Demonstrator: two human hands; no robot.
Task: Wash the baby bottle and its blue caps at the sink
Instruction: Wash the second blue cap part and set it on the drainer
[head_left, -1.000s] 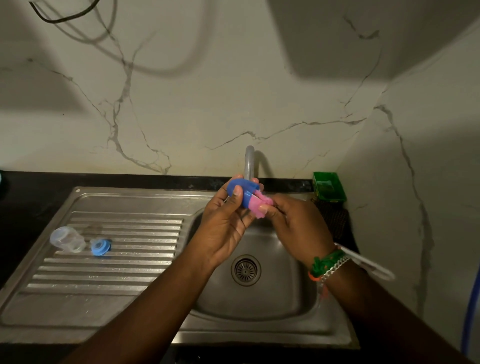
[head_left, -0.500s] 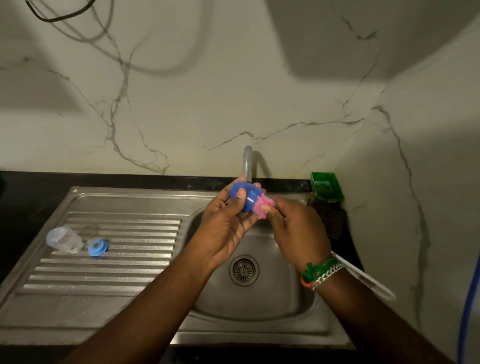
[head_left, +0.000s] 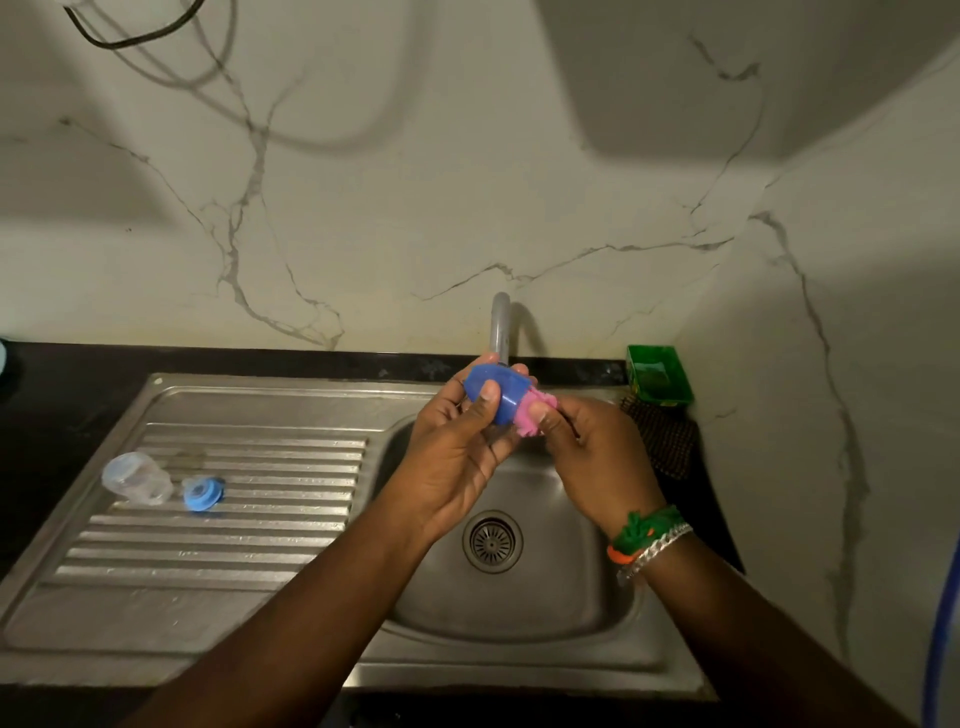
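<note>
Blue cap (head_left: 493, 391) sat gripped in left hand (head_left: 457, 457) over the sink (head_left: 519, 613), open end toward right hand (head_left: 597, 462), which pinched a pink scrubber (head_left: 532, 415) at its mouth. Bottle (head_left: 136, 477) and second cap (head_left: 201, 492) lay well left, nearer the left hand.

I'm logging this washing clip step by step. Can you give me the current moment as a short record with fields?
left hand: left hand grips the blue cap above the sink basin
right hand: right hand pinches a pink scrubber at the cap's open end
tap: faucet just behind the hands; no water flow can be made out
draining board: clear bottle and small blue ring cap, side by side
back corner: green tray
stage: cap being scrubbed; bottle and ring cap untouched
</note>
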